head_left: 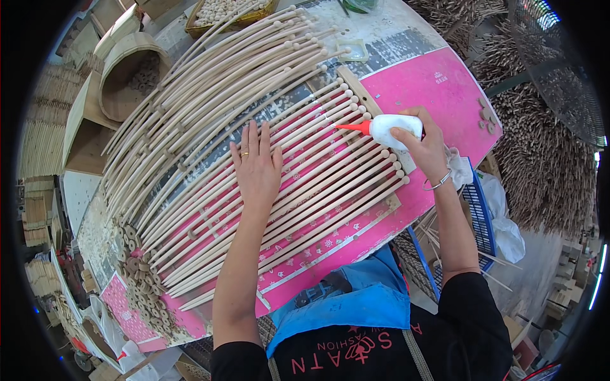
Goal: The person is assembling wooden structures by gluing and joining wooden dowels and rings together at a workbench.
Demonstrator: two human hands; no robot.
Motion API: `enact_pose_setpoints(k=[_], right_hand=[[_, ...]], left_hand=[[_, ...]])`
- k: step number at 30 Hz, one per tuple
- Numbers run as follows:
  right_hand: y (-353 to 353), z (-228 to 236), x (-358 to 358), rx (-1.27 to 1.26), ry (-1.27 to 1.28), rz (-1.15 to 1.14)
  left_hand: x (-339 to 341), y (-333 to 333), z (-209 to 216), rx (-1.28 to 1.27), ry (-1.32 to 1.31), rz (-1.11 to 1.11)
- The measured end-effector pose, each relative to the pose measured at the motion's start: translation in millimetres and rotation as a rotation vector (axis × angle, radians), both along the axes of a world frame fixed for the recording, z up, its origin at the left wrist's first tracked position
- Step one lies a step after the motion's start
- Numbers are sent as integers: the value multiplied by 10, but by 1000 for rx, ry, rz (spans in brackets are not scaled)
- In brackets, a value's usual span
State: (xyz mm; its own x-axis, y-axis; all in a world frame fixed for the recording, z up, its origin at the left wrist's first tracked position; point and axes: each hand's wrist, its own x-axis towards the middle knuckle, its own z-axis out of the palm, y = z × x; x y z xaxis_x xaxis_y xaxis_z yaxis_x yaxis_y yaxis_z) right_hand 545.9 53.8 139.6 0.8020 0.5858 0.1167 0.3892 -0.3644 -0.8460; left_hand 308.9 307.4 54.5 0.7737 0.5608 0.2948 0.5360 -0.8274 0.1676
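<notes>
Left hand [257,166]: palm down, fingers loosely spread on the row of pale wooden ball-ended sticks [318,192], clasping nothing
Right hand [424,141]: wrapped around white plastic bottle with red nozzle [389,131]
Bottle: tilted nearly flat above ball ends, toward worktop's [391,28] right edge; nozzle contact unclear
Sticks: slanting across worktop
Brown wooden rings [143,282]: heaped, worktop's near-left corner

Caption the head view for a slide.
Left hand on ball-ended wooden rods, right hand holding a red-tipped bottle over them.
</notes>
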Motion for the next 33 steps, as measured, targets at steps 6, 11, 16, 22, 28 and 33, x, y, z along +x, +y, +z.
enact_pose_setpoints(k=[6,11,16,22,28,33], right_hand=[[-104,31,-19,16,29,-25],[-113,4,-57,-3,-11,11],[-150,0,-95,-36,-36,9],[-260,6,-116,12,34,-16],[-277,-14,-128,52,27,-6],[-281,2,-152,30,6,7]], left_hand=[[2,1,-8,24,-21,-7],[2,1,-12,32,-17,-4],[6,2,-8,36,-14,-8],[1,4,-22,31,-19,-8],[1,7,-23,32,-21,-13],[0,7,-18,36,-13,-9]])
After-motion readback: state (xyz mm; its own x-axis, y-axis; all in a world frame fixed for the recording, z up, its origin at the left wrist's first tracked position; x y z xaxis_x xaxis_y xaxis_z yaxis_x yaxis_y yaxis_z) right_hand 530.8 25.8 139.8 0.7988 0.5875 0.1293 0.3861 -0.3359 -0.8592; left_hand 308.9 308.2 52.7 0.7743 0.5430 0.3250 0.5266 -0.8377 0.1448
